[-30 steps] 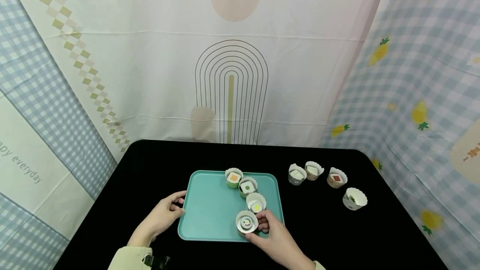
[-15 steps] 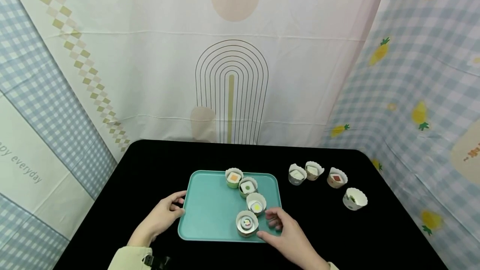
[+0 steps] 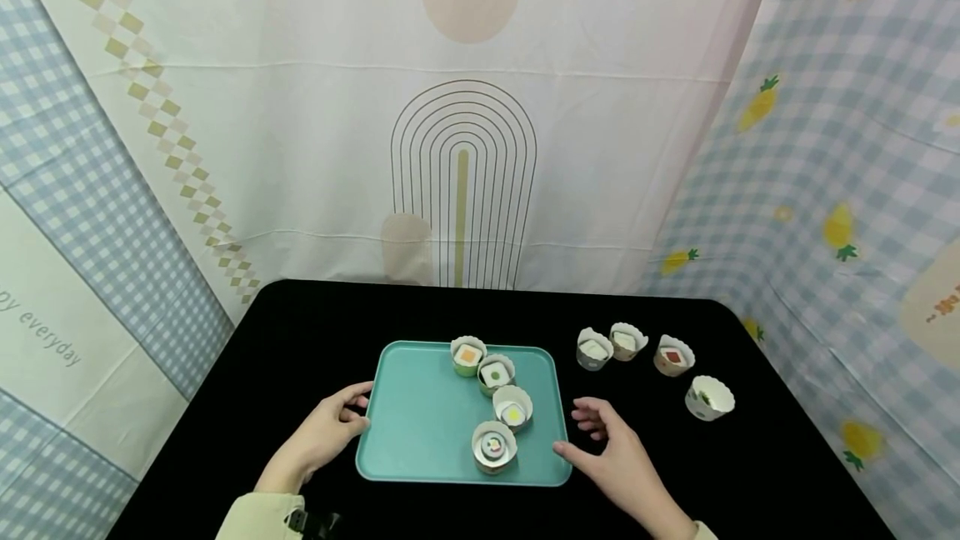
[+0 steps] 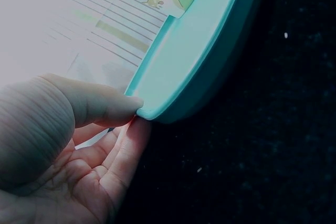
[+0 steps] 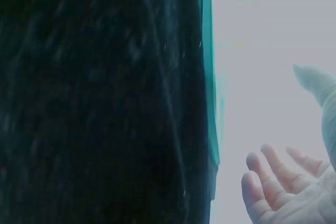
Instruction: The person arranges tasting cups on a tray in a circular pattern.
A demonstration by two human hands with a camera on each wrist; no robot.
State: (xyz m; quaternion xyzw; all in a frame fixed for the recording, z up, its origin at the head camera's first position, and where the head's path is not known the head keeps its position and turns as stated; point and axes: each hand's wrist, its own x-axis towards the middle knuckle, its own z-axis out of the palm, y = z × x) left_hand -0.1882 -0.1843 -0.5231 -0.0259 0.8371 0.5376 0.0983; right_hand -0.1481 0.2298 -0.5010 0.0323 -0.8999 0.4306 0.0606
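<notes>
A teal tray lies on the black table. My left hand pinches its left edge; in the left wrist view, the thumb is on top of the rim and the fingers are below. On the tray, scalloped paper cups run in a bent line: one with an orange-topped white piece, one with a green-dotted piece, one with a yellow-dotted piece and, nearest me, one with a round roll-like piece. My right hand is empty beside the tray's right edge, thumb and fingers apart.
More paper cups stand on the table to the right: two with white pieces, one with a red-brown topped piece and one with something green inside. Patterned curtains surround the table.
My right hand has let go of the nearest cup and moved right, past the tray's right edge. The cup stays on the tray. My left hand has not moved.
</notes>
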